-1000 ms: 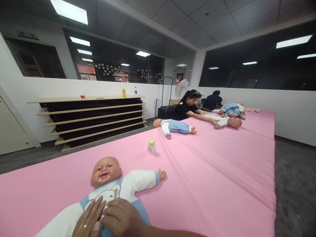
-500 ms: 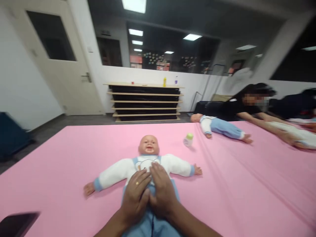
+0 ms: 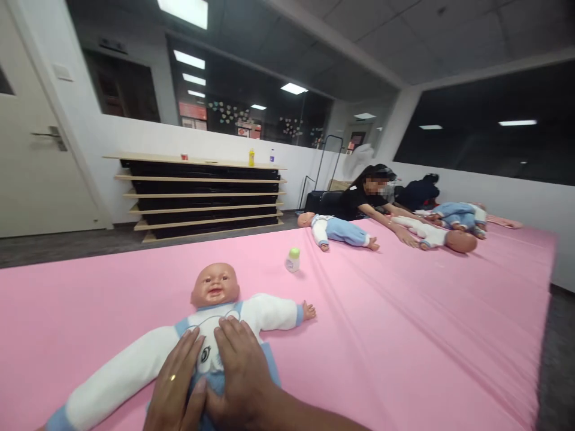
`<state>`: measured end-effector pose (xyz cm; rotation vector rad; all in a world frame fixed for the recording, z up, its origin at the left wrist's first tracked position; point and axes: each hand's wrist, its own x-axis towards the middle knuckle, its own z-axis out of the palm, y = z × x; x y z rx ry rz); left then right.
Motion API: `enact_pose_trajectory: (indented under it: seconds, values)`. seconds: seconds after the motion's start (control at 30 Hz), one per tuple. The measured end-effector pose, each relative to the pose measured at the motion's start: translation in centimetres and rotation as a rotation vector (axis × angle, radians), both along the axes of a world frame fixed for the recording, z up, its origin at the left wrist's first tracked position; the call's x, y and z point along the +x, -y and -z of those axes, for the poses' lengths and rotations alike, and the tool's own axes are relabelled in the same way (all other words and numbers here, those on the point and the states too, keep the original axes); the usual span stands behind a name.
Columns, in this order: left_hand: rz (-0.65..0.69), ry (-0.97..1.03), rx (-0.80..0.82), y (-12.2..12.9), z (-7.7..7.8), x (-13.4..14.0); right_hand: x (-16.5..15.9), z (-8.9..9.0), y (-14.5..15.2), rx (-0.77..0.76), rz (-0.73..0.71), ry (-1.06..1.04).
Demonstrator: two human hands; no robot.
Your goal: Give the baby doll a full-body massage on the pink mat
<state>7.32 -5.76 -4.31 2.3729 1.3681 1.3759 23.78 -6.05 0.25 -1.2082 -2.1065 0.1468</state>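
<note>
A baby doll in a white and blue outfit lies on its back in front of me, arms spread wide. My left hand, with a ring on one finger, rests flat on one side of the doll's belly. On the other side lies my right hand, palm down, fingers stretched toward the chest. Between the two hands a printed animal face shows on the shirt. Beyond the doll's outstretched arm stands a small white bottle with a green cap.
Pink cloth covers the table. Farther right lie a second doll in blue trousers and a third doll in white, touched by another person. Stacked boards stand behind.
My view has turned right, so the doll and my hands sit lower and farther left in the picture. The hands have parted slightly, still flat on the doll.
</note>
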Motion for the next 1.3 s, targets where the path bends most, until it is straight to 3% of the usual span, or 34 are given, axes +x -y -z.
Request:
enact_pose_trajectory:
  seconds: [0.13,0.27,0.37,0.43,0.53,0.63,0.73,0.8,0.87,0.97,1.07,1.17,1.3]
  values:
    - [0.112,-0.075,0.092,-0.3,0.1,-0.6,0.5,0.0,0.1,0.08,0.032,-0.021]
    - [0.1,-0.048,-0.013,-0.7,0.7,-0.4,0.5,-0.3,-0.2,0.281,-0.142,-0.139]
    - [-0.003,0.092,-0.21,-1.0,0.9,0.0,0.0,-0.2,-0.7,0.218,-0.248,-0.116]
    - [-0.037,0.128,-0.265,-1.0,0.8,0.3,-0.2,-0.1,-0.8,0.09,-0.185,-0.058]
    - [-0.051,0.081,-0.191,-0.8,0.6,0.1,-0.2,0.1,-0.4,-0.056,-0.011,-0.024]
    - [-0.016,-0.012,-0.077,-0.6,0.5,-0.6,0.0,0.6,-0.1,-0.115,0.048,-0.025]
    - [0.087,-0.092,0.042,-0.8,0.7,-1.2,0.2,0.9,-0.1,-0.015,0.089,-0.061]
    - [0.135,-0.095,0.068,-0.8,0.8,-1.3,0.2,0.9,-0.2,0.13,0.023,-0.089]
    - [0.108,-0.039,-0.025,-0.9,0.8,-0.9,0.1,0.7,-0.3,0.214,-0.116,-0.09]
    - [0.023,0.067,-0.24,-1.2,0.5,-0.2,-0.2,0.1,-0.7,0.126,-0.187,-0.072]
    - [-0.013,0.084,-0.327,-1.7,0.6,0.2,-0.3,-0.3,-0.9,-0.027,-0.092,-0.063]
    - [-0.069,0.046,-0.314,-1.9,1.0,0.3,-0.3,-0.3,-0.6,-0.124,0.015,-0.045]
    - [-0.148,-0.004,-0.152,-1.2,1.0,0.0,-0.1,0.2,0.0,-0.057,0.148,-0.071]
